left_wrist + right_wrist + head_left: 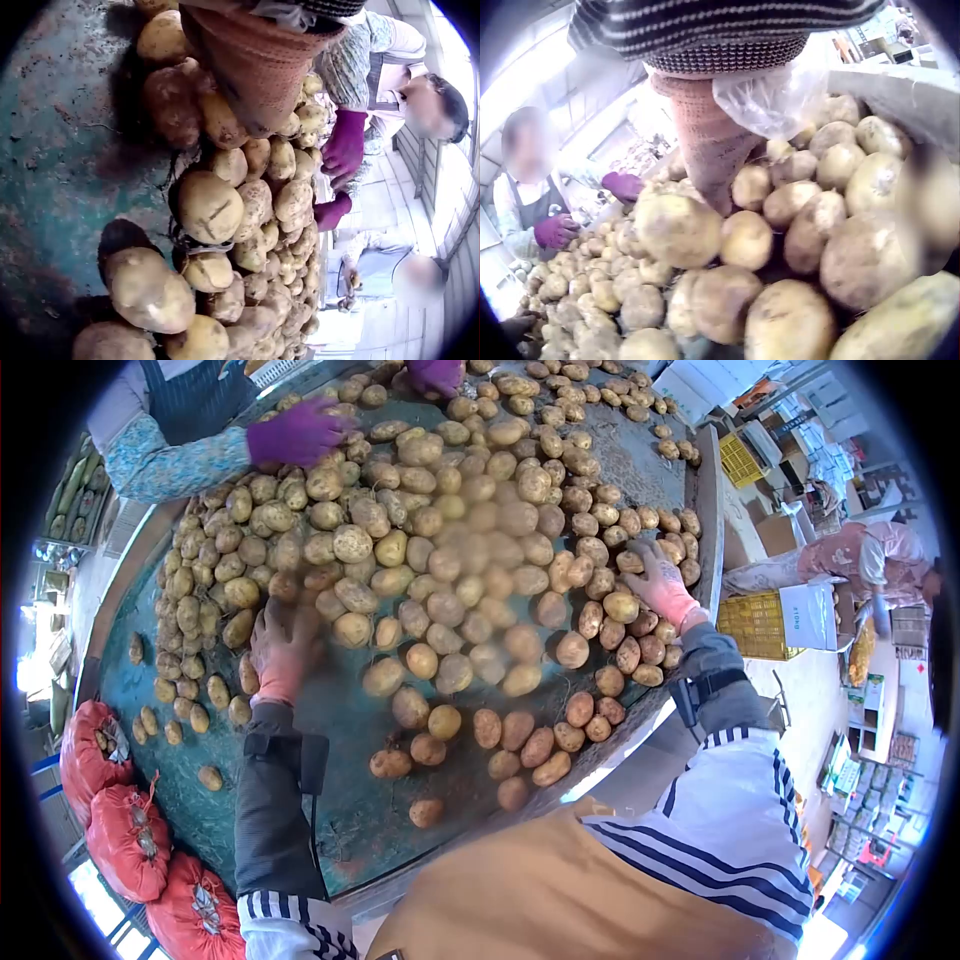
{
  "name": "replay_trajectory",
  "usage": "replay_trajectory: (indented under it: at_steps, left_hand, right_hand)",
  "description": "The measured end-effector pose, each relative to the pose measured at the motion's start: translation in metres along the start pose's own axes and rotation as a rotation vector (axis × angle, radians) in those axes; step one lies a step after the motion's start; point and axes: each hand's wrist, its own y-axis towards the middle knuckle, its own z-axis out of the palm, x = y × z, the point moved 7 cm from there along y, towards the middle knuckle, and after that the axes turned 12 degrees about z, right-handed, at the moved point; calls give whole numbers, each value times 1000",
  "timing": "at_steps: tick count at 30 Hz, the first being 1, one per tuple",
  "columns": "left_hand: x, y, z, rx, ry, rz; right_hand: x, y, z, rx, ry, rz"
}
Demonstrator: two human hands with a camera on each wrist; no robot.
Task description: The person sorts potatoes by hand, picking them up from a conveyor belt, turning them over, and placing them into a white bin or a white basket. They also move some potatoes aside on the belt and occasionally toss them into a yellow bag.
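Many potatoes (352, 543) lie heaped on a worn green table (360, 840). My left hand (278, 655), in a soiled pinkish glove, reaches in at the left edge of the heap. A dark brown potato (172, 107) sits right by its fingers; I cannot tell whether they grip it. On the right side of the heap, my gloved right hand (662, 585) has its thumb and fingers around a potato (630, 562). In the right wrist view, that hand (705, 142) points down among the potatoes, with a large pale potato (679, 231) at its fingertips.
Across the table, another person's purple-gloved hands (300, 433) work at the heap. Red mesh sacks (128, 840) stand along the left edge. A raised rim (708, 510) bounds the right side, with yellow crates (757, 625) and another person beyond it.
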Motion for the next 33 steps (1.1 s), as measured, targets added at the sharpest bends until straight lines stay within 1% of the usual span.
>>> replay_trajectory:
  at_steps: [1, 2, 5, 7, 8, 10, 11, 12, 14, 15, 16, 17, 18, 19, 20, 21, 22, 25, 26, 29, 30, 32, 33]
  left_hand:
    - [-31, 6, -21, 82, 99, -51]
    - [-58, 8, -30, 166, 201, -99]
    - [-113, -2, -28, 106, 98, 80]
    - [-148, -15, -32, 59, 34, 200]
    - [-170, -22, -36, 34, 3, 260]
    - [-218, -34, -53, 53, 73, 123]
    - [-232, -42, -60, 62, 106, 56]
    - [-236, -52, -64, -2, 3, 57]
    - [-242, -71, -66, -128, -208, 60]
    - [-253, -71, -69, -86, -300, 65]
    - [-267, -68, -78, -46, -389, 70]
    - [-278, -70, -83, -1, -478, 71]
    - [-292, -96, -61, 16, -216, 288]
    - [-307, -80, -62, 126, -755, 160]
    - [-322, -65, -63, 181, -1260, -61]
    - [-332, -62, -57, 204, -1531, -194]
    - [-338, -61, -57, 183, -1568, -203]
    - [-340, -61, -61, 130, -1613, -240]
    - [-338, -62, -65, 120, -1602, -239]
    - [-333, -72, -80, 95, -1568, -234]
    - [-334, -76, -83, 96, -1562, -228]
    - [-334, -81, -89, 90, -1552, -214]
    - [-334, -84, -92, 86, -1544, -208]
  right_hand:
    - [2, 0, -1, -107, 61, 57]
    - [5, -4, -1, -213, 124, 115]
    - [97, -6, -8, -43, 42, -98]
    - [116, -4, 26, 46, -228, -80]
    - [113, -4, 39, -3, -220, -127]
    - [117, 11, 49, 170, -273, -20]
    - [118, 15, 51, 257, -300, 34]
    - [119, 16, 50, 295, -320, 43]
    - [116, 8, 35, 295, -1, 41]
    - [117, 1, 27, 295, 158, 39]
    - [117, -11, 21, 362, 307, 193]
    - [132, -27, 17, 415, 451, 132]
    - [148, -44, 12, 466, 597, 72]
    - [169, -64, 6, 539, 816, 90]
    - [190, -83, -1, 615, 1035, 114]
    - [213, -102, -3, 712, 1327, 221]
    - [224, -113, 11, 799, 1428, 237]
    - [250, -129, -3, 809, 1414, 240]
    - [251, -130, -2, 693, 1319, 94]
    - [261, -142, -24, 322, 674, -84]
    - [266, -145, -27, 436, 735, 138]
    - [261, -147, -21, 420, 955, 331]
    - [258, -147, -17, 418, 1002, 350]
